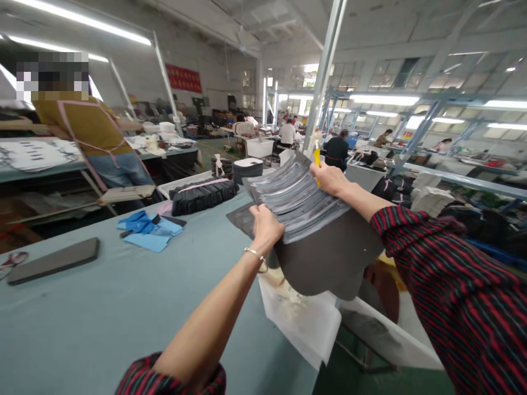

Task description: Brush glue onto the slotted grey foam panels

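A fanned stack of dark sheets [329,255] is held up over the right edge of the table. Pale, shiny streaks run along its overlapping edges. My left hand [265,227], with a bracelet at the wrist, grips the stack's near left edge. At the upper right edge, my right hand [329,178] is closed around a yellow-handled tool [317,156] and against the sheets. The tool points upward, its pale tip on top. Below the stack, a container lined with white plastic [302,318] holds cream-coloured stuff.
The blue-green table [164,307] bears blue cloth pieces [150,229], a dark flat pad [55,260], scissors [14,260] and a black gathered bundle [203,196]. A person in an apron [96,131] stands at the left. A metal post [325,71] rises beyond the stack.
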`<action>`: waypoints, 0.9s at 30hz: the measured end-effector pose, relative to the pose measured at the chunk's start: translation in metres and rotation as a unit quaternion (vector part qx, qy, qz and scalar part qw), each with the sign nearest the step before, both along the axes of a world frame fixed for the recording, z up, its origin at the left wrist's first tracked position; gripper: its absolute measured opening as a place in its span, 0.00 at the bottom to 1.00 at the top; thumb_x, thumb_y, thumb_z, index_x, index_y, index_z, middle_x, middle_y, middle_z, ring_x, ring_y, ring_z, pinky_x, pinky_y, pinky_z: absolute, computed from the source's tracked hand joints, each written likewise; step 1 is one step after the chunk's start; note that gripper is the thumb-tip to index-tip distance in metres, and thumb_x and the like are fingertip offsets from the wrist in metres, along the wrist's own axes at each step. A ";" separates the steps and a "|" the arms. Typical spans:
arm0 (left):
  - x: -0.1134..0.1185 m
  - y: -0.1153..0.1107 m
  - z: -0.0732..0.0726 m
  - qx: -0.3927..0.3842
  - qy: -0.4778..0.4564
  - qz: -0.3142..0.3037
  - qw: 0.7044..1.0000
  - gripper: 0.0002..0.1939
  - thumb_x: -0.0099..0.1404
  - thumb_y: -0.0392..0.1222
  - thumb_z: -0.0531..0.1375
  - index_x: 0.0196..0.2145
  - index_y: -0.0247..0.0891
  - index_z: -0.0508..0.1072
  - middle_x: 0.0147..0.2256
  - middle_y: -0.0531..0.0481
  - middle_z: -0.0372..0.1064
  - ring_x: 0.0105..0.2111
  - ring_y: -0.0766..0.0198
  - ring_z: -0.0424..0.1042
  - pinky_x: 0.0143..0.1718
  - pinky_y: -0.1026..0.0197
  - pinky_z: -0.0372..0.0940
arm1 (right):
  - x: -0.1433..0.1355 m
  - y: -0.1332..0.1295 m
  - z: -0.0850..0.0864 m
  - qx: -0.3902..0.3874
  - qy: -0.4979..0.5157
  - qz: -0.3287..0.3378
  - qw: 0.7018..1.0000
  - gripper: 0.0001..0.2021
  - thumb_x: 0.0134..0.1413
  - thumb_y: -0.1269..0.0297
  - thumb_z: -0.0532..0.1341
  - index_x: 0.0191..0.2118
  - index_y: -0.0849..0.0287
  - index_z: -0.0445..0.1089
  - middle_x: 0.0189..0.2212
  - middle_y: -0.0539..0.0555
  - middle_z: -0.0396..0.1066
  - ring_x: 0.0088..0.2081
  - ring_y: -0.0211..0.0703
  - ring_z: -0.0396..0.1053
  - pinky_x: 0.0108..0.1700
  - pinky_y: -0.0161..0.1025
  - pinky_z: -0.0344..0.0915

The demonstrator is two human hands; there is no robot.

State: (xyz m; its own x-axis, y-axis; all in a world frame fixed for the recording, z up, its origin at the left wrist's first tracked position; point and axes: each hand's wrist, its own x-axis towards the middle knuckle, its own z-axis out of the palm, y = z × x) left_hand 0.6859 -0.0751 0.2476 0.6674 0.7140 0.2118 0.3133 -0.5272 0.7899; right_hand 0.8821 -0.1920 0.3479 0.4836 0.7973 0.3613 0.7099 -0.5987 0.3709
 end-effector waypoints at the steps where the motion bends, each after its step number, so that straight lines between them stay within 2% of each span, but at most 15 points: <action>1: 0.024 -0.004 -0.001 -0.016 -0.003 -0.010 1.000 0.36 0.46 0.33 0.64 0.52 0.31 0.55 0.54 0.36 0.46 0.48 0.57 0.65 0.52 0.55 0.63 | 0.020 -0.004 0.005 -0.008 -0.008 -0.011 1.000 0.12 0.66 0.68 0.46 0.50 0.67 0.57 0.44 0.67 0.62 0.41 0.48 0.70 0.39 0.42 0.60; 4: 0.092 -0.008 -0.012 -0.034 -0.011 -0.025 0.999 0.35 0.47 0.33 0.64 0.52 0.31 0.55 0.53 0.35 0.47 0.47 0.57 0.66 0.49 0.58 0.64 | 0.079 -0.007 0.009 -0.032 -0.021 -0.030 0.999 0.13 0.67 0.67 0.45 0.50 0.67 0.57 0.47 0.70 0.61 0.43 0.47 0.70 0.39 0.42 0.58; 6: 0.130 -0.003 -0.025 -0.034 -0.013 -0.026 0.999 0.35 0.48 0.34 0.64 0.52 0.31 0.54 0.53 0.35 0.47 0.47 0.57 0.67 0.48 0.59 0.64 | 0.117 -0.001 0.001 -0.042 -0.026 -0.030 0.998 0.13 0.67 0.68 0.44 0.50 0.67 0.58 0.46 0.70 0.61 0.42 0.45 0.70 0.38 0.41 0.57; 8: 0.160 0.009 -0.041 -0.034 -0.007 -0.021 0.999 0.35 0.49 0.35 0.64 0.53 0.32 0.53 0.54 0.35 0.46 0.48 0.57 0.67 0.47 0.59 0.64 | 0.151 0.014 -0.018 -0.046 -0.027 -0.025 0.998 0.12 0.66 0.68 0.45 0.50 0.65 0.59 0.45 0.68 0.62 0.39 0.44 0.71 0.36 0.40 0.57; 10: 0.180 0.027 -0.060 -0.035 0.009 -0.010 0.999 0.35 0.49 0.35 0.64 0.53 0.33 0.53 0.54 0.35 0.46 0.47 0.57 0.67 0.47 0.59 0.65 | 0.179 0.035 -0.045 -0.046 -0.019 -0.013 0.999 0.11 0.66 0.69 0.46 0.50 0.64 0.59 0.44 0.66 0.62 0.37 0.44 0.71 0.34 0.40 0.57; 14: 0.199 0.073 -0.102 -0.036 0.058 0.029 0.997 0.35 0.49 0.33 0.63 0.53 0.34 0.54 0.54 0.37 0.46 0.48 0.56 0.67 0.49 0.57 0.64 | 0.214 0.089 -0.115 -0.050 0.031 0.013 0.998 0.11 0.64 0.71 0.46 0.49 0.62 0.58 0.44 0.64 0.62 0.36 0.45 0.71 0.34 0.38 0.60; 19: 0.204 0.126 -0.159 -0.038 0.116 0.082 0.989 0.33 0.49 0.32 0.63 0.51 0.34 0.56 0.53 0.37 0.47 0.50 0.54 0.65 0.51 0.53 0.64 | 0.232 0.159 -0.194 -0.075 0.112 0.040 0.990 0.13 0.63 0.70 0.44 0.52 0.60 0.55 0.47 0.64 0.60 0.37 0.45 0.72 0.35 0.39 0.65; 23: 0.209 0.159 -0.202 -0.042 0.139 0.111 0.983 0.34 0.50 0.33 0.62 0.53 0.32 0.54 0.53 0.36 0.47 0.50 0.54 0.65 0.53 0.52 0.63 | 0.244 0.211 -0.240 -0.095 0.145 0.080 0.982 0.14 0.63 0.72 0.42 0.52 0.59 0.55 0.47 0.63 0.60 0.38 0.46 0.72 0.37 0.41 0.68; 27: 0.219 0.188 -0.236 -0.054 0.145 0.138 0.978 0.35 0.51 0.35 0.62 0.54 0.30 0.52 0.54 0.34 0.46 0.54 0.50 0.61 0.53 0.49 0.63 | 0.258 0.257 -0.269 -0.108 0.148 0.111 0.977 0.15 0.63 0.73 0.42 0.52 0.58 0.55 0.48 0.63 0.61 0.38 0.47 0.73 0.38 0.43 0.69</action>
State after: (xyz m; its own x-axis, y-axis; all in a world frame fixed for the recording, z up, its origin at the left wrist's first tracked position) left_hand 0.9047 0.1127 0.0111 0.4674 0.8830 -0.0438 0.6505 -0.3099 0.6934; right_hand 1.1403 0.0654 0.0790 0.3487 0.9362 0.0439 0.9085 -0.3491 0.2298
